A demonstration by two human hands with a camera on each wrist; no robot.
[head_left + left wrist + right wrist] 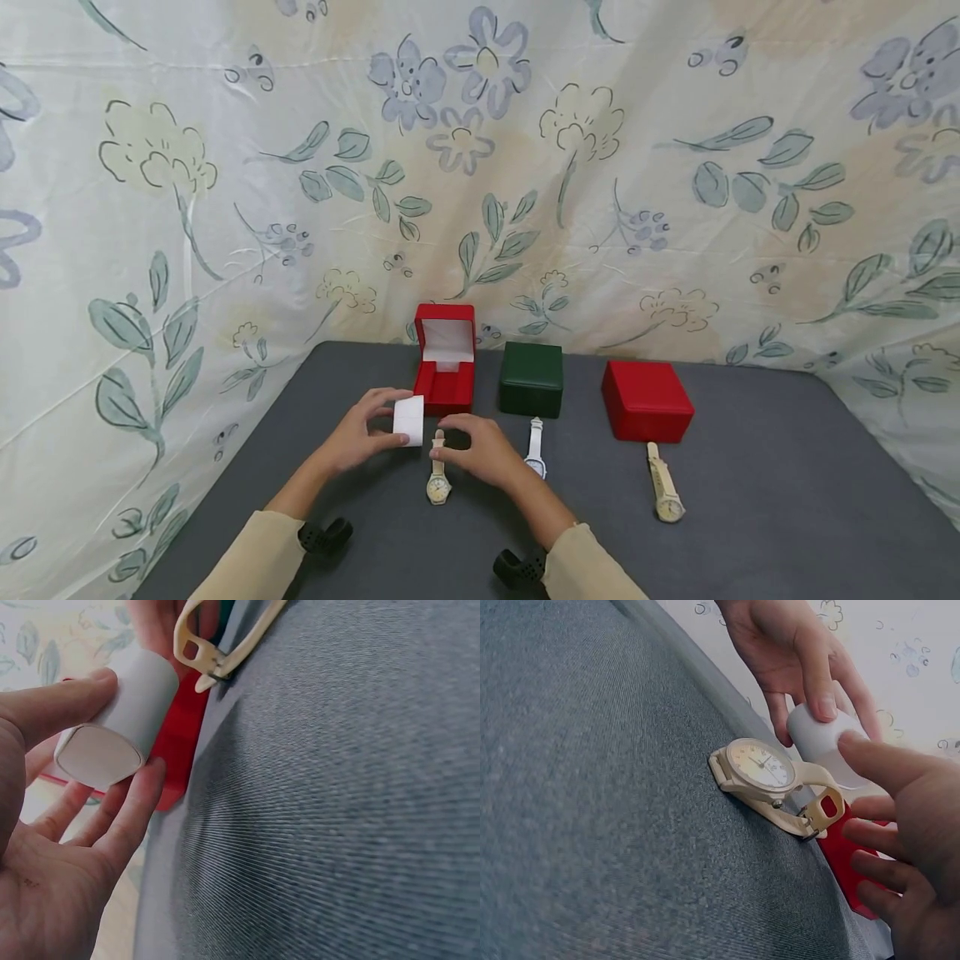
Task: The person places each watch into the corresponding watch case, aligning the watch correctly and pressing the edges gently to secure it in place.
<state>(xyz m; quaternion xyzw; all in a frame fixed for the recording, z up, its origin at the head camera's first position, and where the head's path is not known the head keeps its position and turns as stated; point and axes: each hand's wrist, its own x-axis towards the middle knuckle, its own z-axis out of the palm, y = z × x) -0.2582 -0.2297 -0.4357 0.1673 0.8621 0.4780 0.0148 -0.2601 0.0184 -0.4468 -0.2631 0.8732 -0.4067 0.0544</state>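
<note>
Cushion [408, 420], white, is in the person's left hand [365, 429] on my head feed, pinched between thumb and fingers near the front left corner of the open box [455, 385], which is red with a pale lining. Right of it I have the right hand [483, 450], thumb and forefinger spread wide with nothing gripped, over the strap end of the near watch [438, 489]; I cannot tell whether the thumb touches that strap. The white watch [535, 450] shows partly behind this hand, below the green box [531, 379]. Farther right, the far watch [665, 492] lies in front of the closed red box [648, 400], all on the grey table [757, 467]. My left wrist feed gives me the cushion's rounded flat end facing the lens, the thumb along one side and fingertips supporting the other; the near watch's buckle and strap show at the top, and the right hand is only partly visible behind. From my right wrist feed, the near watch rests on the table, its cream strap curved into a loop. Right-hand fingers are slightly bent and apart, holding nothing; the thumb tip overlaps the cushion, but I cannot confirm contact.
</note>
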